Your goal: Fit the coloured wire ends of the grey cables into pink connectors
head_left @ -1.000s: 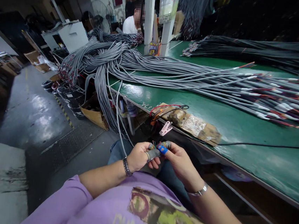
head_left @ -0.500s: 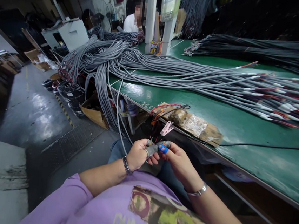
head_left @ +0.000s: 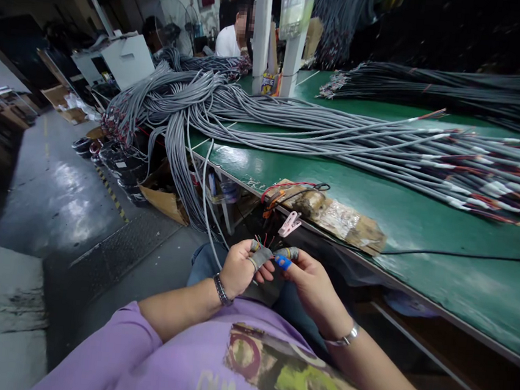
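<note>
My left hand [head_left: 244, 267], its thumb and a finger wrapped in grey tape, is closed on the end of a grey cable [head_left: 211, 233] that hangs from the table's edge. Thin coloured wires [head_left: 265, 241] fan out above its fingertips. My right hand [head_left: 309, 277], with blue tape on the thumb and grey tape on a finger, pinches at the wires right beside the left fingertips; which wire it grips is too small to tell. Just above the hands, a pink clip [head_left: 290, 223] sticks out from the table's edge.
A taped cardboard-covered board [head_left: 345, 218] with red and black leads lies along the edge of the green table [head_left: 421, 235]. Behind it stretches a long bundle of grey cables [head_left: 294, 125]. Black cables [head_left: 436, 83] lie farther back. A person [head_left: 229, 39] in white sits beyond.
More of the coloured wires now show, spread above my left fingertips. My right fingertips have shifted slightly at the wires.
</note>
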{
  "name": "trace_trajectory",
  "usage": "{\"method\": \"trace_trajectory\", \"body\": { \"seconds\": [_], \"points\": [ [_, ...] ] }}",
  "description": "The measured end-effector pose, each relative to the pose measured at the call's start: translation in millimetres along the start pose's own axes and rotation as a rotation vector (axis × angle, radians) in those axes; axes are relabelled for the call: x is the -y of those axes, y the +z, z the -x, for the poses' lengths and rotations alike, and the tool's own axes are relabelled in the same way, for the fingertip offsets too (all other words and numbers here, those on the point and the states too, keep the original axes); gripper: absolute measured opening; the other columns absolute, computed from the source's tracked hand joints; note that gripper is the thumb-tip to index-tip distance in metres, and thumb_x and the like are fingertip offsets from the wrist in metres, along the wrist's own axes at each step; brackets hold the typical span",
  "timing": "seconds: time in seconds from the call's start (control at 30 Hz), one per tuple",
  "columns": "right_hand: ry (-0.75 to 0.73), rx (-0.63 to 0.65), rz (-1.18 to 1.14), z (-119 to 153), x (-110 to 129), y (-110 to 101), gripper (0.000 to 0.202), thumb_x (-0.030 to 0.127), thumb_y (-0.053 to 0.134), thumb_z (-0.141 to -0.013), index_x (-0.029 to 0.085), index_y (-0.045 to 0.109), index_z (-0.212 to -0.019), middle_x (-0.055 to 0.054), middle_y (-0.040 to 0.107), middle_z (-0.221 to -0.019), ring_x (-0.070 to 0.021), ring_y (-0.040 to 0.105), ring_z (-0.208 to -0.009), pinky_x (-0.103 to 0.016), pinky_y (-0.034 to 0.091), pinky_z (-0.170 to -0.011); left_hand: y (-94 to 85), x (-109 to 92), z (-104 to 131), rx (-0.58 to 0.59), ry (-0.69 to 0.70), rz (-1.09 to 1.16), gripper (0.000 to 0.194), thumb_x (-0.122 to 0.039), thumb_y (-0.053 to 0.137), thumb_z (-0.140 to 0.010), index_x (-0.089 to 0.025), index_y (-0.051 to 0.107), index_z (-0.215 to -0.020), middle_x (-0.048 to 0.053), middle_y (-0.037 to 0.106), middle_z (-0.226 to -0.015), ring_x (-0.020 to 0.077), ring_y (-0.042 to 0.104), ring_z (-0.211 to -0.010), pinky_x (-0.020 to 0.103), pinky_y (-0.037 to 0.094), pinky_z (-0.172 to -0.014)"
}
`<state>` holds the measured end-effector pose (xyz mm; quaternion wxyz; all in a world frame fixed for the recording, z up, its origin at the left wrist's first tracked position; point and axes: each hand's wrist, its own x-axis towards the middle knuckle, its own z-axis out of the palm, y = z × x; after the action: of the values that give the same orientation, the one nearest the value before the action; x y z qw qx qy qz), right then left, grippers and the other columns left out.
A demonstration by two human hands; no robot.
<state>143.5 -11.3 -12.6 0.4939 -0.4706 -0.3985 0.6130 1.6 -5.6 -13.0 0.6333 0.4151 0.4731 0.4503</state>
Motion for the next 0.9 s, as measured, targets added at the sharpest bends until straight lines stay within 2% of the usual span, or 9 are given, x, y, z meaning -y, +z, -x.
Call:
{"method": "trace_trajectory", "body": {
  "seconds": [0.23,0.4,0.5,0.6,0.67,0.9],
  "points": [
    [0.022,0.088,-0.019,2.3,-4.9,-3.4,0.029,0.043,0.08,-0.062,0.019,0.067,-0.071,-0.003,0.062,-0.068,-0.0135,0.049,-0.06,-0.028,0.04,-0.056,-0.8,-3.3,1.5,-0.016,-0.044,0.026,0.038,-0.048,0.069,-0.065,-0.015,0.053,-0.074,-0.001,0.06,-0.055,0.0086,0.054,-0.04,0.017,0.034,-0.035],
    [0.083,0.078,-0.193,-4.7,1.0,-10.2,0.036,0.051,0.077,-0.063,0.019,0.062,-0.066,0.002,0.053,-0.06,-0.0111,0.045,-0.055,-0.029,0.043,-0.058,-1.6,-9.8,1.3,-0.012,-0.049,0.055,0.038,-0.048,0.069,-0.064,-0.015,0.051,-0.072,-0.001,0.06,-0.054,0.0088,0.054,-0.038,0.016,0.032,-0.034],
    [0.117,0.09,-0.261,-10.8,8.5,-12.4,0.036,0.051,0.077,-0.062,0.019,0.063,-0.068,0.001,0.056,-0.066,-0.0107,0.046,-0.056,-0.028,0.044,-0.058,-1.0,-12.0,1.0,-0.001,-0.054,0.064,0.037,-0.046,0.069,-0.063,-0.016,0.051,-0.071,-0.001,0.06,-0.053,0.0091,0.054,-0.037,0.017,0.031,-0.033],
    [0.137,0.161,-0.202,-14.6,13.4,-11.3,0.033,0.042,0.082,-0.058,0.018,0.067,-0.076,0.0,0.061,-0.07,-0.0106,0.049,-0.058,-0.028,0.044,-0.059,0.5,-10.3,1.0,0.015,-0.051,0.035,0.036,-0.047,0.069,-0.065,-0.015,0.051,-0.069,-0.001,0.06,-0.053,0.0087,0.053,-0.037,0.016,0.031,-0.033],
    [0.095,0.18,-0.125,-15.5,14.3,-9.2,0.032,0.038,0.083,-0.058,0.018,0.068,-0.077,-0.001,0.063,-0.072,-0.0113,0.05,-0.059,-0.027,0.042,-0.059,1.1,-8.0,1.1,0.024,-0.038,-0.001,0.037,-0.049,0.067,-0.066,-0.015,0.051,-0.069,-0.001,0.06,-0.054,0.0081,0.053,-0.037,0.016,0.031,-0.034],
    [-0.038,0.053,0.044,-8.7,10.2,-1.8,0.028,0.043,0.078,-0.061,0.019,0.066,-0.068,-0.001,0.061,-0.065,-0.0134,0.049,-0.06,-0.027,0.039,-0.057,1.1,-3.8,2.9,0.015,-0.011,-0.044,0.038,-0.051,0.066,-0.069,-0.016,0.052,-0.073,-0.001,0.06,-0.055,0.0089,0.055,-0.039,0.017,0.033,-0.035]
  ]
}}
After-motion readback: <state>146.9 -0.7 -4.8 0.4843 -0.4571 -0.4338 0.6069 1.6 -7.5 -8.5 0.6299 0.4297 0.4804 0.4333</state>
